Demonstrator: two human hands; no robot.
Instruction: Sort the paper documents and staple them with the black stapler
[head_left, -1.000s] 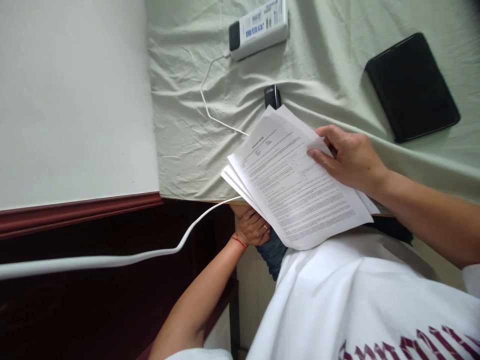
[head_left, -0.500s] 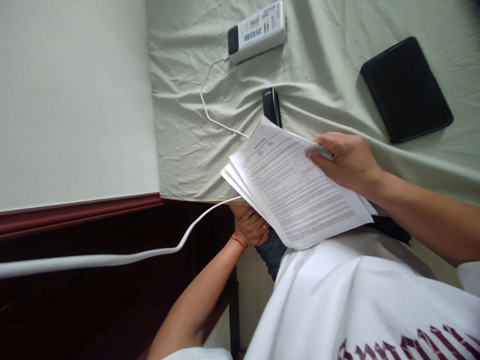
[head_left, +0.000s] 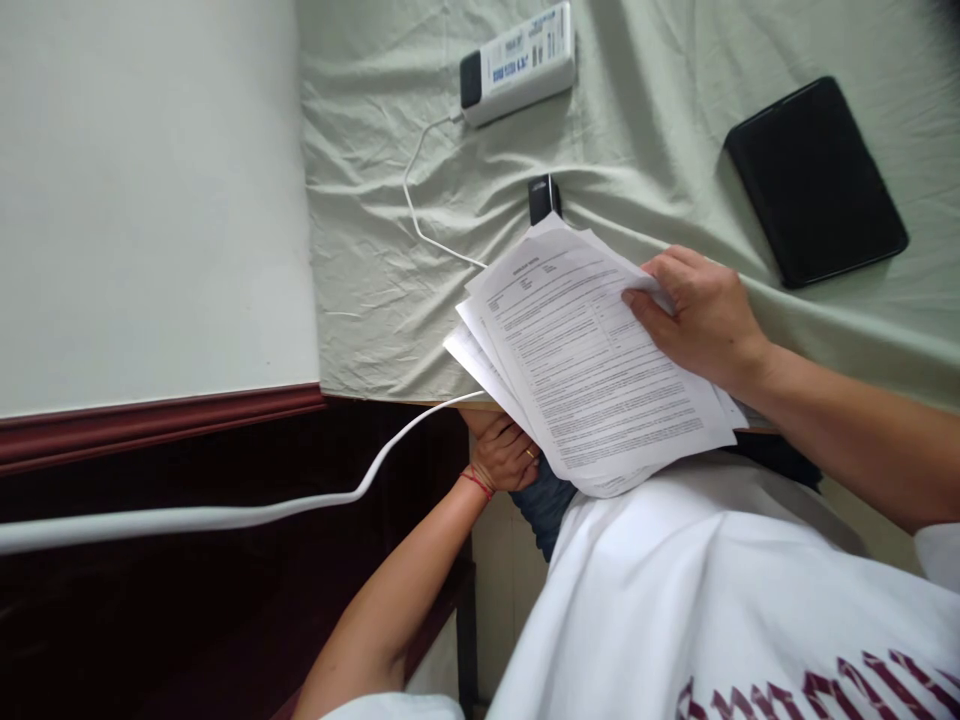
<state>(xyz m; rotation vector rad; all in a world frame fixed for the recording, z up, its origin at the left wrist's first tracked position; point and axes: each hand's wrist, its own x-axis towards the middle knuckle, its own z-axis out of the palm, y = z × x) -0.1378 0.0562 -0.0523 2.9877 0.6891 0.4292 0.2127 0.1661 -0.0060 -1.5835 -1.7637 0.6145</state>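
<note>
My right hand (head_left: 705,315) pinches the right side of several printed sheets of paper (head_left: 592,370), thumb on top and fingers underneath. The top sheet is turned slightly against those below, whose corners stick out at its left and lower edges. Their lower end rests against my white shirt. Below the left edge of the sheets, my left hand (head_left: 506,455) is closed near the table edge, with a ring and a red wrist string showing. The papers partly cover that area, and what its fingers hold, if anything, is hidden. A black stapler-like object (head_left: 543,200) is half covered by the papers' top corner.
A white power bank (head_left: 517,65) with a thin white cable (head_left: 411,200) lies on the green cloth (head_left: 367,330). To the right is a black flat case (head_left: 817,180). A thicker white cable (head_left: 225,517) runs from the left to beneath the papers. A white wall stands left.
The top sheet has slid up and away from me, uncovering more of the sheets under it and covering more of the black object. My right hand moved slightly upward; the left stayed.
</note>
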